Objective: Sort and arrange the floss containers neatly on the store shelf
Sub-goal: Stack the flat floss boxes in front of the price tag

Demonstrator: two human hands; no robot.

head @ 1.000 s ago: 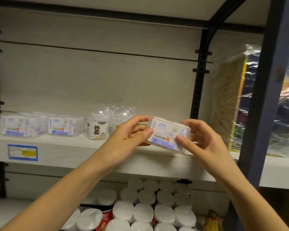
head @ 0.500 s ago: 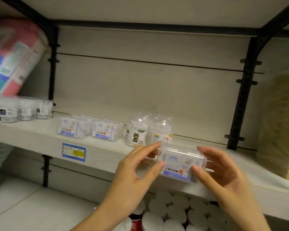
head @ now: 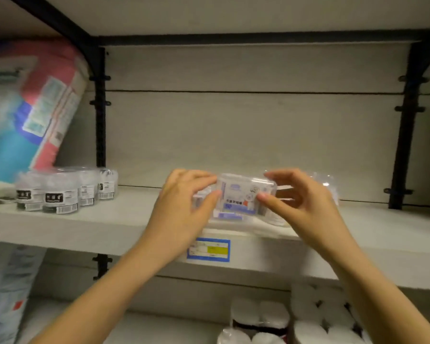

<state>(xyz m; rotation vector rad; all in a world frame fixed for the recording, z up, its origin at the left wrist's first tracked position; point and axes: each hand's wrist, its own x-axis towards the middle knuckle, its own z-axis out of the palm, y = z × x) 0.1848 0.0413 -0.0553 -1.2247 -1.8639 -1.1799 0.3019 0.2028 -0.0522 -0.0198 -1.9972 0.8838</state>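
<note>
**Holding a floss box [head: 246,194] over its twin on the shelf [head: 109,227]**

Both hands are clamped on the one box. The left hand [head: 184,209] pinches its left end and the right hand [head: 301,204] its right end, with fingers curled over the top and thumbs at the front face. The box sits near the shelf's front edge, above the price tag [head: 208,249] and directly over a lower box [head: 227,216] with the same blue label. Blur hides whether the two are touching.

The likely trouble is slipping. Both boxes look like smooth clear plastic, so a top box set down skewed could slide off the lower one. This close to the edge it might then drop toward the paper rolls [head: 308,319] below. Letting go with one hand first could also tilt it. The right hand's knuckles are just in front of the clear jars [head: 328,184], so a wide withdrawal could knock them.

The box is a rigid-looking rectangle with rounded corners and is see-through apart from its white and blue label. The jars are domed and glossy. The tubs [head: 60,194] at the far left are round, film-wrapped and black-labelled. The shelf is a flat, matte, pale board with a faint grain
</note>
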